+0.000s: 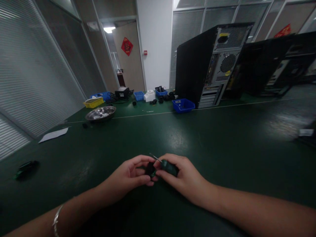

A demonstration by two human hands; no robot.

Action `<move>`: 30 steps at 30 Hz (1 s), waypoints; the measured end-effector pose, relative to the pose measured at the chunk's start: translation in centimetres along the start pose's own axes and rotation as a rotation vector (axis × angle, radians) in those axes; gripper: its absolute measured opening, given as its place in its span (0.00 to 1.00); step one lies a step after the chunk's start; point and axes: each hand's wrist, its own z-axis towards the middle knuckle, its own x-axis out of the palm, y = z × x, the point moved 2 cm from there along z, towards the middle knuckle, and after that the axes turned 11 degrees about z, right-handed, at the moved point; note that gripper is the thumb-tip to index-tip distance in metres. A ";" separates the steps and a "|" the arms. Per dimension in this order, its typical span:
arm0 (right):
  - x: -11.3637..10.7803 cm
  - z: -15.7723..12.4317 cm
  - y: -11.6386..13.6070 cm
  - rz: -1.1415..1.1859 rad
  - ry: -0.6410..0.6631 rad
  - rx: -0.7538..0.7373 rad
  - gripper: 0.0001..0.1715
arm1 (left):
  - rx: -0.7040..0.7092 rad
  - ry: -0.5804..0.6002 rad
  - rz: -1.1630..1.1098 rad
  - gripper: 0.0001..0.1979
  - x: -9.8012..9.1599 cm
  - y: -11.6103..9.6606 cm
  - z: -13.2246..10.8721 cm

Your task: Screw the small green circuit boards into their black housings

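Observation:
Near the front middle of the green table, my left hand (134,172) is closed round a small dark part (150,169) with a bit of green on it. My right hand (184,174) holds a screwdriver (169,167) by its dark green handle, the thin metal shaft pointing up and left over the fingertips of my left hand. The fingertips of both hands meet at the small part, whose shape is mostly hidden by fingers.
A metal bowl (100,113), a yellow tray (93,102), a blue bin (183,105) and a black computer tower (195,65) stand farther back. A green and black object (26,169) and a white paper (53,134) lie at left on the table (111,138).

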 end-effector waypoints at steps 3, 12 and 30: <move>0.0 -0.1 0.0 -0.008 -0.007 0.019 0.06 | -0.021 0.003 0.002 0.21 0.2 0.0 -0.1; 0.1 -0.2 0.1 -0.050 0.020 -0.024 0.07 | -0.030 -0.010 0.070 0.19 1.2 -0.9 -0.4; 0.5 -0.4 -0.1 0.025 -0.004 -0.036 0.06 | 0.081 -0.049 0.166 0.16 1.4 -0.4 -0.5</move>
